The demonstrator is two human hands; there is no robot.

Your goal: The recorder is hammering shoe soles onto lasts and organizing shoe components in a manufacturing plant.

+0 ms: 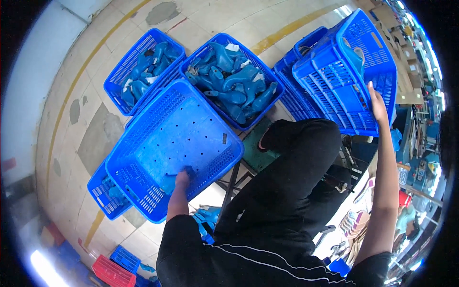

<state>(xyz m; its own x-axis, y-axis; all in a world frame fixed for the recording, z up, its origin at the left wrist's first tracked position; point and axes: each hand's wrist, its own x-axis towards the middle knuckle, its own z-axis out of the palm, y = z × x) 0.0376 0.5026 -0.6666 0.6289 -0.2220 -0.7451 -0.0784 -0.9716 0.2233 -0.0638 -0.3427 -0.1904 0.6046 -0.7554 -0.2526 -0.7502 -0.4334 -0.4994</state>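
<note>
- Reaching with left hand (182, 180) down into near basket (172, 131), at the side closest to the body
- Cannot tell left fingers spread or pinching, tips lost in shadow and blur
- Also in near basket, just beside left hand: blue-green piece (166, 183), too unclear to name
- Resting right hand (378, 104) along the edge of tilted basket (330, 79), on the far right, with arm nearly straight
- Keeping right fingers together and pointing up along that edge; cannot tell how tightly closed
- Leaning above another blue basket, in the case of tilted basket, with mouth turned to the right
- Beyond near basket, side by side: left basket (116, 79) and middle basket (264, 67), both holding blue lasts (239, 79)
- Partly covered by near basket, at its lower left: small basket (102, 192)
- Bending black-trousered leg (299, 158) between near basket and tilted basket
- Farther off, lower left: red basket (113, 271) on the tiled floor (62, 191)
</note>
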